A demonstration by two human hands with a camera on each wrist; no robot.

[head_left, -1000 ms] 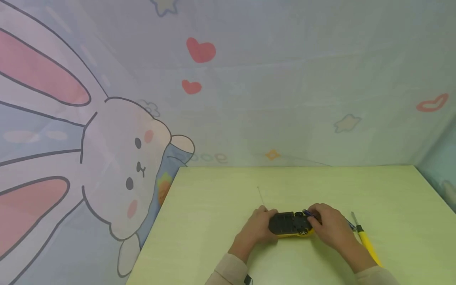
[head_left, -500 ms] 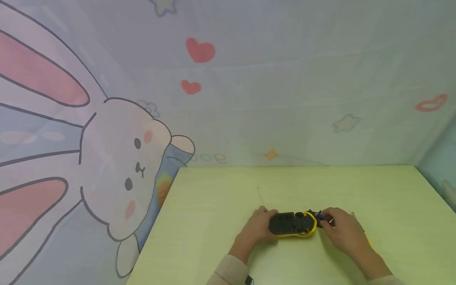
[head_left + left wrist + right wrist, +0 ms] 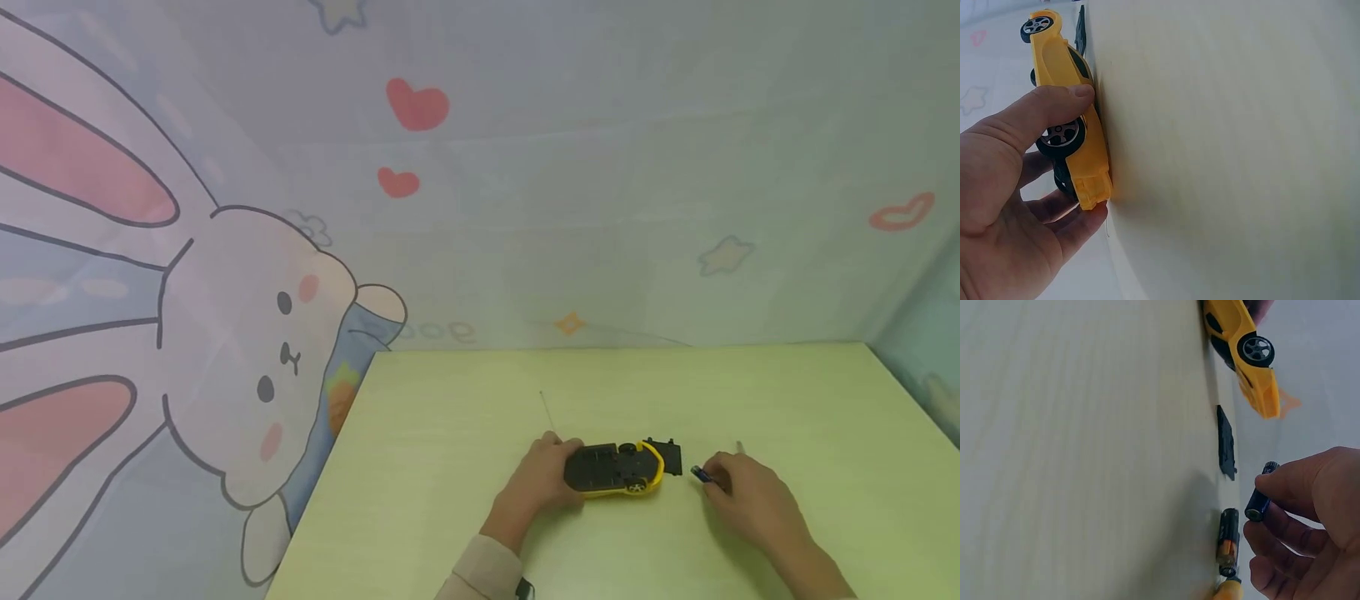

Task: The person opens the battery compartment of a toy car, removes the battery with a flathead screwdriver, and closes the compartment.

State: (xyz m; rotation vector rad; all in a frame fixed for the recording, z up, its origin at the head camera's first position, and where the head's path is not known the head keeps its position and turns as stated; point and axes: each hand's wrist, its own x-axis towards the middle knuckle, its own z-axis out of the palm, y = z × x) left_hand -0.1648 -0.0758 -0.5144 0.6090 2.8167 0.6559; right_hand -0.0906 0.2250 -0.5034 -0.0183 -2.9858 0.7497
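A yellow toy car (image 3: 611, 471) lies upside down on the table, its black underside upward. My left hand (image 3: 538, 477) grips one end of it; the left wrist view shows the thumb on the car's side (image 3: 1057, 62), by a wheel. To the car's right, my right hand (image 3: 757, 504) pinches a small dark battery (image 3: 1260, 494) between thumb and fingers, above the table. A flat black cover (image 3: 669, 458) lies on the table at the car's right end, apart from both hands.
Dark batteries (image 3: 1227, 540) lie on the table below my right hand, beside a yellow screwdriver handle (image 3: 1229, 590). The screwdriver's metal shaft (image 3: 739, 447) pokes out behind that hand. A thin wire (image 3: 547, 407) rises past my left hand. A printed cloth (image 3: 540, 233) hangs behind the table.
My right hand has moved right, away from the car, with the battery in its fingers. The black cover has come into view. My left hand still holds the car in place.
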